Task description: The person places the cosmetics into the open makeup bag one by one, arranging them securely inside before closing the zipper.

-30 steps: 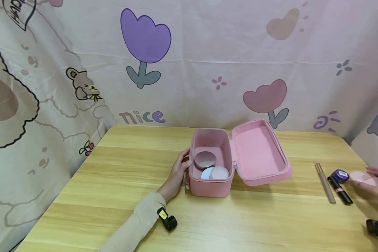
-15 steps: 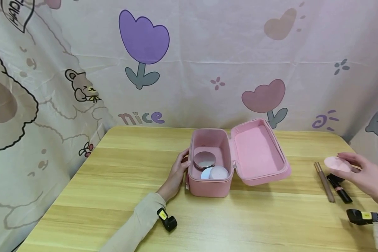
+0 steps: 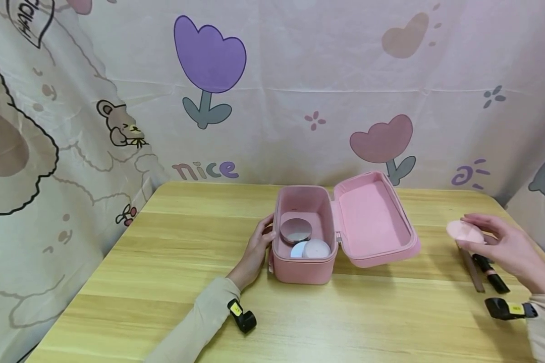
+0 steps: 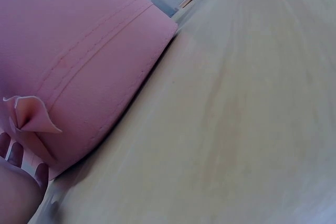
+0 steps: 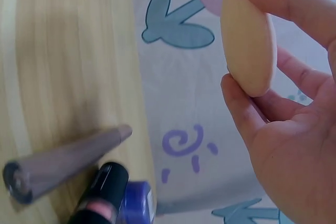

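Note:
A pink cosmetic case (image 3: 302,272) stands on the table with its lid (image 3: 374,219) laid back to the right. My left hand (image 3: 253,252) rests against the case's left outer wall, fingers touching it; in the left wrist view they lie beside a pink tab (image 4: 34,116). Inside the case are a round, shiny-topped compact (image 3: 296,229), a pale round piece (image 3: 317,248) and a light blue-white disc (image 3: 297,250). At the right, my right hand (image 3: 504,247) pinches a pale pink, flat oval makeup puff (image 5: 249,40) between thumb and fingers, raised above the table.
Below the right hand lie a brown pen-like stick (image 3: 474,275) and a black tube (image 3: 494,276) with a pink band. A purple-blue small container (image 5: 137,203) sits beside the tube. A printed cloth (image 3: 272,126) hangs behind the wooden table (image 3: 186,227).
The right hand has lifted the makeup puff off the table and carried it left, over the stick and tube. The left hand and case have stayed put.

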{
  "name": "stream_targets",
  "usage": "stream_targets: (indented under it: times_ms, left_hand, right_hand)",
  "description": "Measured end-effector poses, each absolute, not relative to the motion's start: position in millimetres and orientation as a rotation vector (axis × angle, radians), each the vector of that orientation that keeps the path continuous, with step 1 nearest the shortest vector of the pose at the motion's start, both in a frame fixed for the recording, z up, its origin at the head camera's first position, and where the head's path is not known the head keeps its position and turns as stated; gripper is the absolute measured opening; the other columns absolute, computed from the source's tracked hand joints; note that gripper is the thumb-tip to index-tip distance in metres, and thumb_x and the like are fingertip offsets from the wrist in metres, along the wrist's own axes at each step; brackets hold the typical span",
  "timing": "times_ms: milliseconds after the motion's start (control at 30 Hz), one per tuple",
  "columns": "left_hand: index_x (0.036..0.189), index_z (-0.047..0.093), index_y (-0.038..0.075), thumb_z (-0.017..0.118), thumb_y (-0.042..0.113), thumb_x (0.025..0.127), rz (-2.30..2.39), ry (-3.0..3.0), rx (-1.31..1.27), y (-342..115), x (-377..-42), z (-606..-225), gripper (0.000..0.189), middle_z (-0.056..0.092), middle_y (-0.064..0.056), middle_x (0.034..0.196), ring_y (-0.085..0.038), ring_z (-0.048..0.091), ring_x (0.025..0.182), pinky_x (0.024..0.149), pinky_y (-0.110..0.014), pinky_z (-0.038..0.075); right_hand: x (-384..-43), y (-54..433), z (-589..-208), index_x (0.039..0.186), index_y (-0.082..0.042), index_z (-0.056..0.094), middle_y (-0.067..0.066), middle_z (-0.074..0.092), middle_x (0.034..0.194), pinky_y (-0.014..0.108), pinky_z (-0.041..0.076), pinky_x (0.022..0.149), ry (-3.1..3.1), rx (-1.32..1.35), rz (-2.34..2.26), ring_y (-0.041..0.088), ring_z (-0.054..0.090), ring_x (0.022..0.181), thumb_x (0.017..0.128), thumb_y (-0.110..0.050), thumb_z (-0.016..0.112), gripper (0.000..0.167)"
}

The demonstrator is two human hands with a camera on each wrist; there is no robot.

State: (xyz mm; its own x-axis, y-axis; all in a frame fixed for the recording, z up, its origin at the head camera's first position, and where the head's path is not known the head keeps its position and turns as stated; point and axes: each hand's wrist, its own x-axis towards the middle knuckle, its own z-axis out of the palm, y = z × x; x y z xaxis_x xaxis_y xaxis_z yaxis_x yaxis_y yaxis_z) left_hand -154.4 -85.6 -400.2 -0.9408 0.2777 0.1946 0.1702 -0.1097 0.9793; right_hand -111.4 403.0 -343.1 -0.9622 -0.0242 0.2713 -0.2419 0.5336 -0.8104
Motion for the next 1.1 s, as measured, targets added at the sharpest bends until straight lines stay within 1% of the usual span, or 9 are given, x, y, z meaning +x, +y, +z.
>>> stream_targets:
  times_ms: [100,200,333,467,600,700,800,1033,1100]
  left_hand:
    - [0.151,0.028,0.008,0.043,0.029,0.094,2.229,2.041,0.522,-86.1,-154.4,-400.5,0.062,0.032,-0.024,0.146,-0.036,0.032,0.132,0.109,-0.047,0.025]
    - [0.151,0.028,0.008,0.042,0.028,0.094,2.226,2.039,0.535,-85.7,-154.9,-400.4,0.062,0.031,-0.024,0.146,-0.037,0.032,0.132,0.108,-0.048,0.025]
    - [0.151,0.027,0.007,0.042,0.028,0.095,2.227,2.032,0.537,-85.7,-154.9,-400.4,0.062,0.031,-0.025,0.146,-0.037,0.032,0.132,0.109,-0.048,0.025]
    - [0.151,0.027,0.007,0.043,0.028,0.095,2.228,2.025,0.532,-85.9,-154.7,-400.5,0.062,0.032,-0.025,0.145,-0.036,0.033,0.132,0.109,-0.049,0.025]
    - [0.151,0.027,0.007,0.042,0.028,0.094,2.228,2.025,0.536,-86.4,-155.2,-401.0,0.062,0.032,-0.025,0.145,-0.036,0.033,0.132,0.109,-0.049,0.025]
    - [0.151,0.027,0.007,0.042,0.028,0.094,2.228,2.03,0.536,-86.3,-155.6,-401.1,0.062,0.032,-0.025,0.145,-0.036,0.033,0.132,0.108,-0.049,0.026]
    - [0.151,0.028,0.007,0.042,0.028,0.094,2.231,2.034,0.536,-86.2,-155.8,-401.1,0.062,0.032,-0.025,0.145,-0.036,0.034,0.131,0.108,-0.048,0.026]
    - [0.151,0.028,0.007,0.042,0.028,0.093,2.227,2.046,0.539,-86.4,-155.6,-401.1,0.063,0.032,-0.025,0.145,-0.036,0.033,0.132,0.108,-0.047,0.026]
    - [0.151,0.028,0.007,0.042,0.028,0.094,2.224,2.048,0.54,-86.5,-155.6,-401.0,0.063,0.032,-0.025,0.145,-0.036,0.033,0.132,0.108,-0.047,0.026]
  right_hand:
    - [-110.4,395.8,-339.2,0.119,-0.035,0.051,-0.03,0.052,0.112,0.004,0.042,0.074,-2.549,0.264,1.402,-0.02,0.048,0.096,0.081,0.008,0.07,0.06]
    - [-108.2,389.1,-334.4,0.122,-0.035,0.05,-0.028,0.051,0.114,0.004,0.041,0.074,-2.567,0.26,1.393,-0.021,0.047,0.097,0.082,0.006,0.07,0.06]
    - [-107.0,380.3,-329.2,0.124,-0.031,0.053,-0.023,0.054,0.117,0.004,0.041,0.079,-2.496,0.336,1.405,-0.016,0.05,0.102,0.079,0.013,0.068,0.065]
    - [-104.4,372.0,-322.4,0.127,-0.022,0.054,-0.018,0.056,0.12,0.006,0.042,0.08,-2.451,0.396,1.423,-0.012,0.052,0.106,0.077,0.02,0.066,0.066]
    - [-98.6,363.3,-312.4,0.132,-0.012,0.052,-0.015,0.055,0.122,0.008,0.045,0.078,-2.489,0.37,1.408,-0.01,0.054,0.106,0.079,0.018,0.065,0.063]
    - [-93.6,357.8,-305.4,0.136,-0.009,0.049,-0.012,0.054,0.126,0.008,0.045,0.079,-2.499,0.386,1.419,-0.01,0.053,0.109,0.08,0.018,0.064,0.064]
    - [-89.2,353.2,-299.5,0.136,-0.007,0.049,-0.008,0.055,0.128,0.009,0.045,0.08,-2.465,0.44,1.492,-0.007,0.053,0.112,0.079,0.022,0.063,0.066]
    - [-83.7,342.9,-291.9,0.133,0.006,0.046,0.005,0.052,0.131,0.01,0.043,0.085,-2.34,0.617,1.668,0.002,0.054,0.115,0.075,0.03,0.058,0.064]
    - [-82.3,341.0,-290.4,0.134,0.007,0.045,0.005,0.053,0.131,0.01,0.043,0.086,-2.319,0.641,1.703,0.002,0.053,0.117,0.075,0.031,0.057,0.064]
